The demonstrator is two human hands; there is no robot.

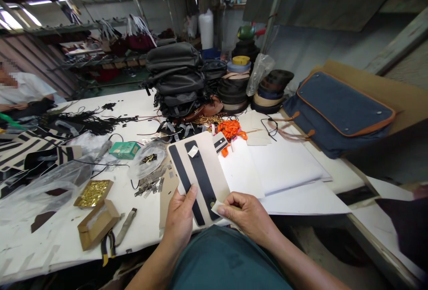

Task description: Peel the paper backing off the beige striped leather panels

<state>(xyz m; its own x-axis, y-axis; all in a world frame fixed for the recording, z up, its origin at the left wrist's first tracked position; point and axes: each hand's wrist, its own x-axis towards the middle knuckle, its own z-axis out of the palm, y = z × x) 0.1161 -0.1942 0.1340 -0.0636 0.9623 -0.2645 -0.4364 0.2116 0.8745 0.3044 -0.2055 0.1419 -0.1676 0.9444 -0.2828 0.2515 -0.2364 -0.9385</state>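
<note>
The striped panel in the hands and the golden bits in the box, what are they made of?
Striped panel: maybe leather or coated fabric, matte; it looks smooth and flat. Golden bits: probably metal, shiny, because they glint yellow, though coloured plastic could look similar.

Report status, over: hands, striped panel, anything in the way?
Left hand grips striped panel. Right hand pinches small pale piece at its lower edge. Pliers lie clear of panel.
</note>
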